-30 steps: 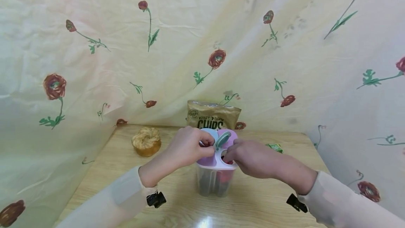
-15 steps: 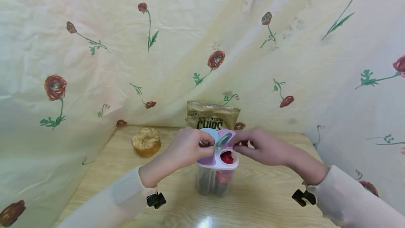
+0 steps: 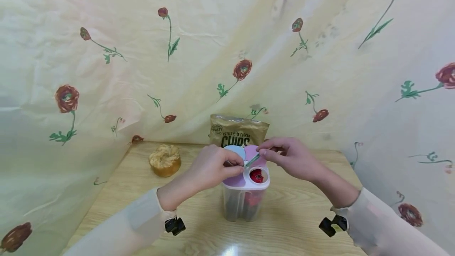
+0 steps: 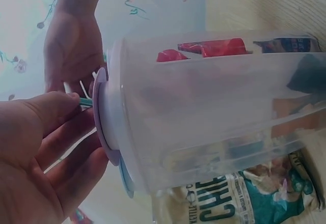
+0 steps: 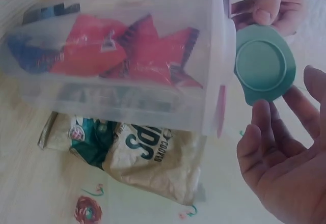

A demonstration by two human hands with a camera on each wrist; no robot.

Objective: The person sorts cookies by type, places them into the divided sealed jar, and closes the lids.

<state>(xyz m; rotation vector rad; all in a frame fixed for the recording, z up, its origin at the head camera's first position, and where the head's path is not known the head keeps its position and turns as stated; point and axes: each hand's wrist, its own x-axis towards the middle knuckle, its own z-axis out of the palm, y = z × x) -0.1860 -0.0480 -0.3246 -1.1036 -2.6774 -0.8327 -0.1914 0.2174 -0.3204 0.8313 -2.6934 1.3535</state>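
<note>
A clear plastic container stands upright on the table, its white top fitted with colored flip lids. The green lid is raised beside a round opening, where a red packet shows. My left hand pinches the green lid at its edge, the thumb lying over it in the right wrist view. My right hand is at the lid's other edge, fingertips touching it and thumb apart from it. More red packets and darker ones show through the wall. The blue lid and purple lids lie flat.
A gold and green chips bag stands right behind the container. A round, bread-like bun sits at the table's back left. Flowered cloth hangs behind the wooden table.
My right hand has come out of the round opening and moved up to the green lid, baring the red packet. The lid has tilted to nearly edge-on. My left hand keeps its pinch.
</note>
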